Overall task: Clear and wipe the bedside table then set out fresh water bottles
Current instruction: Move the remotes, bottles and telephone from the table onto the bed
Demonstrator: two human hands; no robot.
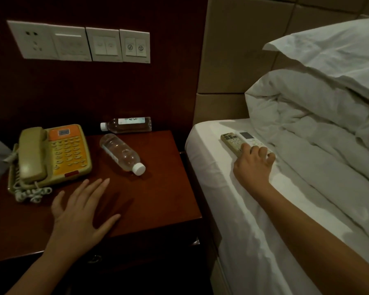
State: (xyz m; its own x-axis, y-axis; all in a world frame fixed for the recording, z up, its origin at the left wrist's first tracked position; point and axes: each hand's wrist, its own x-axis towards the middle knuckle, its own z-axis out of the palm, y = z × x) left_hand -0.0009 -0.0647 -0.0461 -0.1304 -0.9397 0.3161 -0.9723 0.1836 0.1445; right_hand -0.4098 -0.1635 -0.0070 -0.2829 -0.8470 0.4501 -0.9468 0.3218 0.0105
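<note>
Two clear water bottles lie on their sides on the dark wooden bedside table (162, 201). One bottle (121, 154) rests diagonally mid-table with its white cap toward me. The other bottle (127, 124) lies along the back edge against the wall panel. My left hand (81, 211) hovers flat over the table's front, fingers spread, holding nothing. My right hand (254, 165) reaches onto the bed, its fingers curled over the near ends of two remote controls (241, 139) lying side by side on the white sheet.
A beige and orange corded telephone (51, 154) takes up the table's left half, its coiled cord at the front left. Wall switches and a socket (79, 42) sit above. The bed (254, 220) with a bunched duvet and pillow borders the table's right side.
</note>
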